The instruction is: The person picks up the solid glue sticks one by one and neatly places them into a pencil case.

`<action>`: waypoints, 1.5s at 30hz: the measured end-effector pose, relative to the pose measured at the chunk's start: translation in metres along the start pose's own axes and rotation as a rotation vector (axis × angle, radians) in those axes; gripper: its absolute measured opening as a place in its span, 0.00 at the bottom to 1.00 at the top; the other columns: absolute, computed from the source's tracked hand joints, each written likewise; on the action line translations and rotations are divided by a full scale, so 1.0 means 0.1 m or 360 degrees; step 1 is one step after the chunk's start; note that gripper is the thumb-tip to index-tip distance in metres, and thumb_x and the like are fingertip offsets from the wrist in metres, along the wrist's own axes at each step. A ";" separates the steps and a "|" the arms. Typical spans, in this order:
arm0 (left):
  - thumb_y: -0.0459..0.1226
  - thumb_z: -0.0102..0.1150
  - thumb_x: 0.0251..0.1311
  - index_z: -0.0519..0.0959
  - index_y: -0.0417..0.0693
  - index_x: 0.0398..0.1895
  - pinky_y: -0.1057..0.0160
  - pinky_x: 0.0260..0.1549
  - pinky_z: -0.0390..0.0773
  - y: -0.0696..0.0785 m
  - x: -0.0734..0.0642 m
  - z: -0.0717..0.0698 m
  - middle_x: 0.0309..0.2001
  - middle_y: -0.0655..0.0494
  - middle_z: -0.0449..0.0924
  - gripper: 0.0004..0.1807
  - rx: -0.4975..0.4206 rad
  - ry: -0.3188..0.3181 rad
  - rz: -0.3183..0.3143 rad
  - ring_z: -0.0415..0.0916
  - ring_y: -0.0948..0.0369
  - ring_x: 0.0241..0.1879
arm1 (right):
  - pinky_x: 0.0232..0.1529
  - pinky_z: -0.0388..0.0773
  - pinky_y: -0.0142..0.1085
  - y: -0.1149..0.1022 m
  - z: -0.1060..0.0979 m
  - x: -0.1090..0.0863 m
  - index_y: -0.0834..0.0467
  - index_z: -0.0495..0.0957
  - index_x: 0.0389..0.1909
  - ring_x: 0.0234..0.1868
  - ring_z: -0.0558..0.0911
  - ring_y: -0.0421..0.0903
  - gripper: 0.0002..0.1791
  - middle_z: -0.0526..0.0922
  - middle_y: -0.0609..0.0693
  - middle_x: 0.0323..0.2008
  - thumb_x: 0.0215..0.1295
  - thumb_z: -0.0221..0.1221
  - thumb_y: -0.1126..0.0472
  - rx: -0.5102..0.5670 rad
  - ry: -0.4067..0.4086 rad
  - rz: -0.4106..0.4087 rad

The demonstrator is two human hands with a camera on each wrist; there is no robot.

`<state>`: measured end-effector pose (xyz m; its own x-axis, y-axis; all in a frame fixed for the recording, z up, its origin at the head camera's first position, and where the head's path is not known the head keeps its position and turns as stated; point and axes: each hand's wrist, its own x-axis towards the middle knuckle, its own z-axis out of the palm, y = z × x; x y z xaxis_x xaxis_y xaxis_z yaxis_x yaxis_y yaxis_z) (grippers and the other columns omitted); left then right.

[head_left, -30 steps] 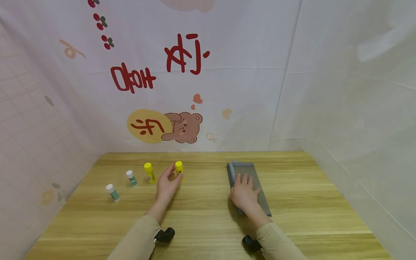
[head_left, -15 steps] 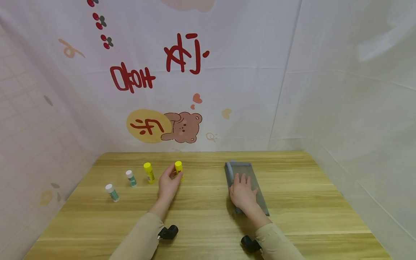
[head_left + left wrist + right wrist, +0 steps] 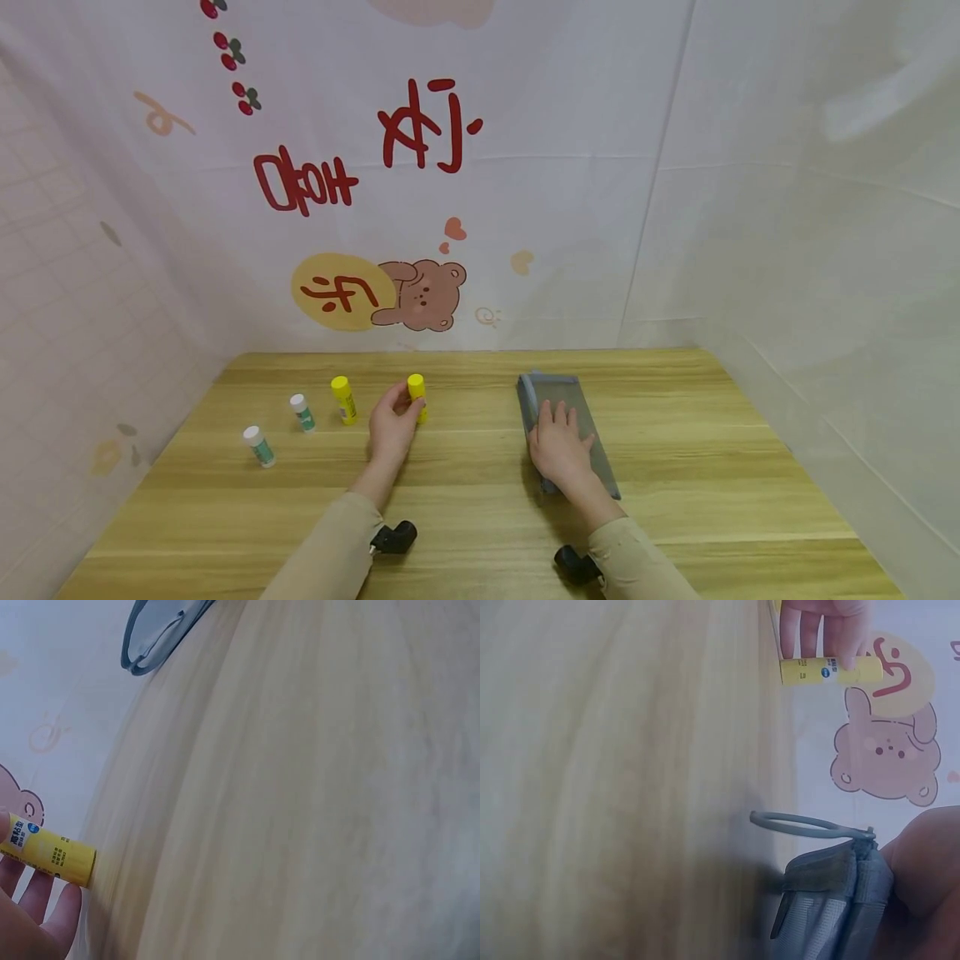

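Head view: pinching a yellow glue stick (image 3: 64, 855) upright in the left hand (image 3: 393, 425), toward the back of the table (image 3: 465, 500) and well left of the grey pouch (image 3: 558, 390). Probably light, stiff, a bit slick and hardly fragile, so best to grip round mid-barrel. Laying the right hand (image 3: 560, 447) flat with fingers spread on the pouch, likely soft and bendy, with no telling its contents from here.

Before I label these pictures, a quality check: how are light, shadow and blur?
Head view: mostly even light, a bright patch on the upper right cloth; left wrist view: table soft, lettering on the glue stick sharper; right wrist view: fuzzy shadow on the table beside the pouch.
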<state>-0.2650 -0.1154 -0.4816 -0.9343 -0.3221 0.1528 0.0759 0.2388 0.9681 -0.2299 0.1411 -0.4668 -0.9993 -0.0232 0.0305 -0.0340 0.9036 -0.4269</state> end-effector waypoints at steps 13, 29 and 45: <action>0.26 0.64 0.61 0.78 0.32 0.55 0.55 0.47 0.82 0.05 -0.10 0.19 0.48 0.37 0.81 0.19 -0.0085 -0.0055 0.0079 0.80 0.45 0.48 | 0.55 0.50 0.81 0.00 0.01 -0.02 0.71 0.58 0.71 0.70 0.53 0.75 0.29 0.56 0.77 0.69 0.75 0.44 0.60 0.0014 0.0046 -0.0037; 0.28 0.65 0.60 0.79 0.33 0.52 0.53 0.45 0.83 0.12 -0.25 0.41 0.44 0.40 0.82 0.17 -0.0151 -0.0155 0.0079 0.81 0.46 0.44 | 0.56 0.49 0.81 0.00 0.04 0.00 0.70 0.58 0.72 0.71 0.52 0.73 0.29 0.56 0.76 0.70 0.75 0.42 0.60 0.0027 0.0055 0.0001; 0.32 0.66 0.62 0.78 0.33 0.56 0.59 0.31 0.85 0.20 -0.41 0.69 0.42 0.42 0.81 0.20 -0.0280 -0.0364 -0.0090 0.80 0.56 0.37 | 0.57 0.50 0.80 -0.03 0.03 -0.02 0.70 0.59 0.71 0.71 0.53 0.72 0.29 0.57 0.75 0.70 0.74 0.43 0.60 0.0037 0.0086 0.0026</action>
<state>-0.2492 -0.0345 -0.4819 -0.9915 -0.1108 0.0684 0.0623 0.0574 0.9964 -0.2283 0.1370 -0.4683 -0.9973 0.0151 0.0718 -0.0187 0.8934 -0.4488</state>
